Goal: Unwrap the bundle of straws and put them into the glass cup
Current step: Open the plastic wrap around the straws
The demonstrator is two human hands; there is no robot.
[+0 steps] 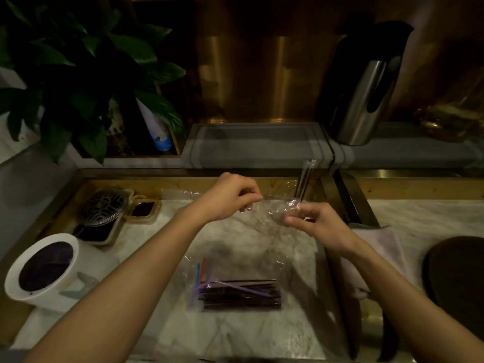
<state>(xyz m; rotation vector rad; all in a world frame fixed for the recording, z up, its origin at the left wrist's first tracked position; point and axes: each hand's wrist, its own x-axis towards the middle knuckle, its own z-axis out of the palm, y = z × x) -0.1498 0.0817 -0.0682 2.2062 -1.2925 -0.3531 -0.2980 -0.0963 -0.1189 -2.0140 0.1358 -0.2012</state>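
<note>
Head view: looking down on a marble counter (235, 336), both of my forearms reaching in from 6 o'clock.
Left hand (230, 197): just left of centre, fingers curled, thumb and forefinger pinching one edge of the clear wrap (272, 208).
Right hand (311, 221): toward 3 o'clock of the left hand, fingers bent inward, fingertips pinching the crinkled opposite end of the same film.
Clear wrap: stretched between my two hands, held above the counter.
Upright straws (305, 179): two dark ones in pale sleeves, rising toward 12 o'clock from the crinkled film at my right fingertips. Whether my fingers also hold them I cannot tell.
Bundle of straws (241, 294): at 6 o'clock of my hands, well apart from them, lying flat on the counter on a sheet of film; dark straws side by side, one purple one slanting across them.
Coloured straws (201, 273): blue and red tips poking out at the bundle's 10 o'clock corner.
White mug (42, 271): at 9 o'clock of the bundle, near the counter's left edge, dark inside.
Drain cover (104, 208): round and dark, at 12 o'clock of the mug.
Plant (78, 61): broad green leaves at 10 o'clock of the scene.
Steel jug (366, 87): on the back ledge at 1 o'clock, black lid and handle.
Dark round tray (458, 271): at 3 o'clock, cut off by the frame edge.
</note>
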